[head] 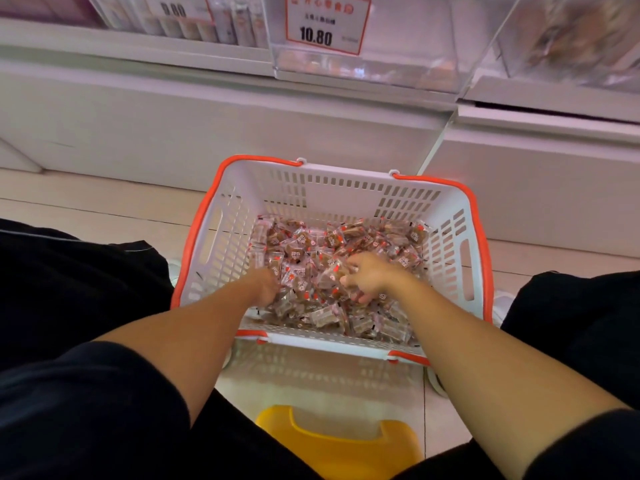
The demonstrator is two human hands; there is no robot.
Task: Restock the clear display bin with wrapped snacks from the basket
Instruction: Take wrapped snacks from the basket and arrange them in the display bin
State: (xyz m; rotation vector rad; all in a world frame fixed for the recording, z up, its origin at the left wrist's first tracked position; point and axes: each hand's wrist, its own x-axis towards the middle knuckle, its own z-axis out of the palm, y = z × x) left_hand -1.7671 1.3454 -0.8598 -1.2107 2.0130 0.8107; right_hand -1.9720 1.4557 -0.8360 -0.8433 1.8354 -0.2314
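Note:
A white slotted basket (239, 216) with an orange rim stands on the floor in front of me. It holds a heap of clear-wrapped brown snacks (346, 237) with red marks. My left hand (265, 287) is dug into the left side of the heap, fingers buried among the wrappers. My right hand (367, 275) lies on the middle of the heap with its fingers curled round a bunch of snacks. The clear display bin (374, 69) sits on the shelf above, behind a 10.80 price tag (323, 24); a few snacks show at its bottom.
White shelf bases (207, 126) rise behind the basket. Neighbouring clear bins (571, 39) at the upper right and packs at the upper left (207, 19) hold other goods. A yellow stool (339, 441) is under me between my dark-trousered knees. Pale floor tiles surround the basket.

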